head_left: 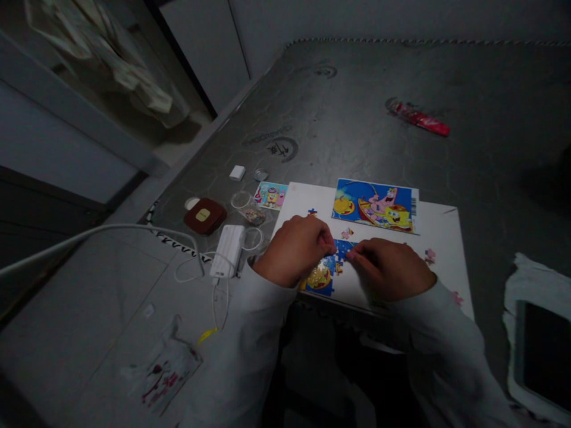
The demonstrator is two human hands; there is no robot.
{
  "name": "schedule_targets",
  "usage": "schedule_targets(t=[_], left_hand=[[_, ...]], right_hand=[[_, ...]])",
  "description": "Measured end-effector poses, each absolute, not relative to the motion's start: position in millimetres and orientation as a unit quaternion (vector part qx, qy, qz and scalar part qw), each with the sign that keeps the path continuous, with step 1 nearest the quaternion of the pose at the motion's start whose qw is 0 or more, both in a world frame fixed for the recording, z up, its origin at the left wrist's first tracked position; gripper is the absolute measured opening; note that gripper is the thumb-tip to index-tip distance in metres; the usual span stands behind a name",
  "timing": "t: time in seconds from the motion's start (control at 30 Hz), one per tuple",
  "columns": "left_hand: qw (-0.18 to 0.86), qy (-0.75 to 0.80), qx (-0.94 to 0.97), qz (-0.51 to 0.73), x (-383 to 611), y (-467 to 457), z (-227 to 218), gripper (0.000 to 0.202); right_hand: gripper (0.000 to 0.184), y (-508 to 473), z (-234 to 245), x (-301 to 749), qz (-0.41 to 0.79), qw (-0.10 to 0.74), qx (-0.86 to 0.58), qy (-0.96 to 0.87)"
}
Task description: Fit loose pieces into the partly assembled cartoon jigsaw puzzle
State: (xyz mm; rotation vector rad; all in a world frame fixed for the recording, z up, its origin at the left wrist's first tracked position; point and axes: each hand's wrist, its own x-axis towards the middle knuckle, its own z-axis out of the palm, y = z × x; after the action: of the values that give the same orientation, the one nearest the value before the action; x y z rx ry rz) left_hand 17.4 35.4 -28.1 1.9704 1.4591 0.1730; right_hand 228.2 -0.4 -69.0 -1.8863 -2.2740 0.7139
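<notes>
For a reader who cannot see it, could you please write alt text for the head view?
Two hands, left hand and right hand, press on a part-built blue cartoon jigsaw puzzle on a white rectangular board, below a colourful cartoon reference picture.

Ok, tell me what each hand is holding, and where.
Both hands, left and right, pinch the blue assembled cardboard puzzle section at its upper edge.

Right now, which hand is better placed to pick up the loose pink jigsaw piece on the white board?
Right hand: the loose pink jigsaw piece lies just beside it, while the left hand rests across the blue assembled puzzle section.
</notes>
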Motion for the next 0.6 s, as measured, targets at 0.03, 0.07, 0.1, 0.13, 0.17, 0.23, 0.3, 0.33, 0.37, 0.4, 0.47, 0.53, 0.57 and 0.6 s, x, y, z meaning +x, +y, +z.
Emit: schedule_targets(t=[0.03, 0.07, 0.1, 0.13, 0.17, 0.23, 0.3, 0.33, 0.37, 0.4, 0.47, 0.53, 0.57, 0.6], left_hand=[[0.333, 0.559, 0.757, 0.059, 18.3, 35.1, -29.0, 0.002], [0.329, 0.561, 0.757, 0.052, 19.1, 34.9, -29.8, 0.002], [0.326, 0.564, 0.757, 0.046, 19.8, 34.8, -30.3, 0.003], [0.323, 0.568, 0.756, 0.042, 20.4, 34.8, -30.6, 0.003], [0.32, 0.572, 0.754, 0.039, 20.9, 34.7, -30.7, 0.004], [0.315, 0.575, 0.754, 0.038, 21.6, 34.7, -30.4, 0.006], [0.313, 0.575, 0.755, 0.04, 21.8, 34.4, -29.7, 0.006], [0.314, 0.575, 0.754, 0.04, 21.8, 34.3, -29.4, 0.007], [0.317, 0.574, 0.753, 0.04, 21.8, 34.1, -29.2, 0.007], [0.319, 0.574, 0.753, 0.04, 21.7, 33.9, -29.1, 0.007], [0.318, 0.574, 0.754, 0.041, 21.8, 33.6, -29.1, 0.009], [0.311, 0.577, 0.755, 0.043, 22.3, 33.3, -29.5, 0.013], [0.307, 0.58, 0.753, 0.044, 22.8, 33.1, -29.9, 0.014], [0.305, 0.583, 0.752, 0.044, 23.4, 32.9, -30.4, 0.015]], right_hand=[[0.034, -0.8, -69.0, 227.3, 0.234, 0.042, -0.619, -0.749], [0.034, -1.3, -68.4, 226.3, 0.231, 0.035, -0.622, -0.747], [0.035, -1.8, -67.5, 225.0, 0.227, 0.029, -0.628, -0.744], [0.034, -2.2, -66.4, 223.7, 0.222, 0.025, -0.633, -0.741], [0.034, -2.6, -65.3, 222.4, 0.216, 0.023, -0.637, -0.739], [0.034, -3.1, -63.5, 219.9, 0.2, 0.023, -0.645, -0.737], [0.034, -3.5, -62.6, 217.6, 0.189, 0.026, -0.648, -0.738], [0.034, -3.6, -62.3, 216.6, 0.186, 0.028, -0.649, -0.737], [0.034, -3.8, -62.2, 215.6, 0.186, 0.028, -0.65, -0.737], [0.033, -4.0, -62.1, 214.7, 0.186, 0.028, -0.651, -0.736], [0.031, -4.6, -61.7, 213.4, 0.19, 0.025, -0.653, -0.732], [0.029, -5.1, -61.3, 213.0, 0.191, 0.027, -0.657, -0.729], [0.029, -5.3, -61.3, 213.2, 0.19, 0.03, -0.657, -0.729], [0.028, -5.4, -61.4, 213.7, 0.19, 0.033, -0.655, -0.731]])
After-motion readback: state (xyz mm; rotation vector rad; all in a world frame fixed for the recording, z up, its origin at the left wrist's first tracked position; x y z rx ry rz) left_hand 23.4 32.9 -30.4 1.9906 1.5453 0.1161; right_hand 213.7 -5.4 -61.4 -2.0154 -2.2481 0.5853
